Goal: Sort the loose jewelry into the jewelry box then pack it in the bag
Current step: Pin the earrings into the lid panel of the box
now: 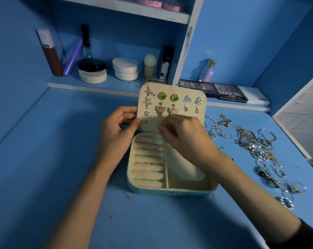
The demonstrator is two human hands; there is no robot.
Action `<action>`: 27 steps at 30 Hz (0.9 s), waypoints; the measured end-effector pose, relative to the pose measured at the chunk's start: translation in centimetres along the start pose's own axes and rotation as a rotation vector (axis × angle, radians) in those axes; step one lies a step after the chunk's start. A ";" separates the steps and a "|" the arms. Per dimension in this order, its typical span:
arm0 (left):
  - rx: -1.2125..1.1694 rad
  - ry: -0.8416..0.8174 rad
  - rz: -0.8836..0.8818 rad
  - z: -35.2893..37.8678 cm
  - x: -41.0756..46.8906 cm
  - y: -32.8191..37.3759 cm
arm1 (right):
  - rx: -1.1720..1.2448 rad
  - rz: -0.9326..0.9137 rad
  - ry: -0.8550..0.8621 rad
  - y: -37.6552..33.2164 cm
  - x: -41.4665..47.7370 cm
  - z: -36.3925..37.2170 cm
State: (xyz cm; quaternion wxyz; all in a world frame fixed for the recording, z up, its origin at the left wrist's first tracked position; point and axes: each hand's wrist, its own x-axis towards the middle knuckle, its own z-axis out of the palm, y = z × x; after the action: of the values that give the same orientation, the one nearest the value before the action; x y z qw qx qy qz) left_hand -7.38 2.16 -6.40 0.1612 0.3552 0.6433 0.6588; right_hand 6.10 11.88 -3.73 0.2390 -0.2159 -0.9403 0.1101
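Right hand [184, 133] seating an earring [159, 125] on the panel [179, 88].
Its fingers narrow to a pinch at the panel's lower row. The left hand [116, 128] pinches the panel's left edge, probably to steady it upright. The box [170, 190] lies open at centre frame, and the loose jewelry [256, 146] waits at right.

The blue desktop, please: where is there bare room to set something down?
Bare blue desktop lies left of the jewelry box and in front of it. Right of the box it is crowded with loose rings and chains.
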 end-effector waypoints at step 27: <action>-0.018 -0.008 -0.019 -0.1 0.2 -0.4 | 0.047 0.168 -0.018 -0.8 1.2 -0.3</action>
State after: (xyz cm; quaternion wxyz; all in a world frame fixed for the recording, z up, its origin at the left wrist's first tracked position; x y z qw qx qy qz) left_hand -7.65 2.27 -6.69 0.1731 0.3500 0.6400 0.6617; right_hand 5.02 11.75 -2.75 0.2254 -0.2876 -0.9180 0.1539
